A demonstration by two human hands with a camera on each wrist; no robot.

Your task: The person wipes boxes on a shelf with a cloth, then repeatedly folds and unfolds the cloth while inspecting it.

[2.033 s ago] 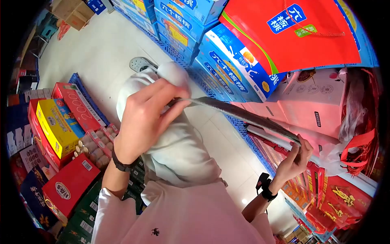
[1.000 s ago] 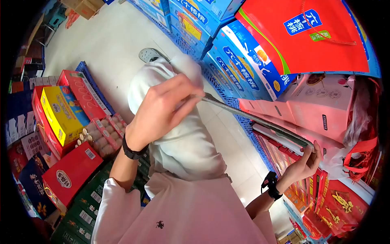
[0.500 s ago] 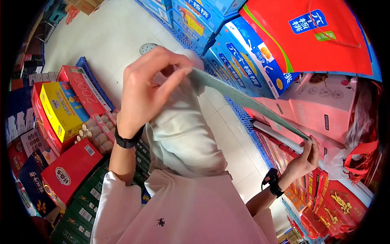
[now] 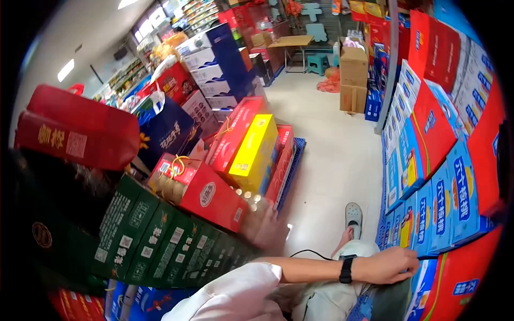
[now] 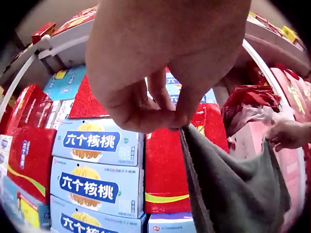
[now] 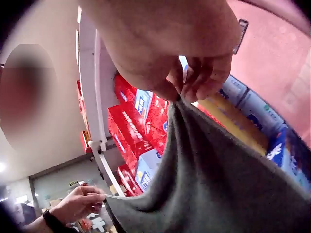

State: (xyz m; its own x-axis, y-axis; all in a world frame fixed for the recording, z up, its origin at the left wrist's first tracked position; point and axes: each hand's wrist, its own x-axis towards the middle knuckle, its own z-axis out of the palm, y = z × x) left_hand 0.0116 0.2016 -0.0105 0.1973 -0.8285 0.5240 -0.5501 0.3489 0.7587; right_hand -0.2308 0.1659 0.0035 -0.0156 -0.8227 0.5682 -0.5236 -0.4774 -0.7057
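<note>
A grey-green cloth [image 5: 233,184] hangs stretched between my two hands. My left hand [image 4: 385,266] pinches one corner between thumb and fingers, close beside the blue drink cartons in the head view. In the left wrist view the cloth droops below the fingertips of this left hand [image 5: 141,82]. Another corner is pinched by my right hand [image 6: 170,43], with folds fanning down from its fingers in the right wrist view. That hand lies outside the head view, where only a strip of cloth [image 4: 393,302] shows under the left hand.
Blue cartons [image 4: 439,214] and red gift bags [image 4: 428,128] line the right side. Pink boxes [image 5: 248,150] stand near the right hand. To the left are dark green boxes [image 4: 155,246], a red box [image 4: 209,195] and a yellow box [image 4: 254,144]. A tiled aisle [image 4: 321,160] runs between.
The head view has swung up and left, from looking down at both hands to looking along the aisle. The right hand has left that view. Both hands keep their grip on the cloth.
</note>
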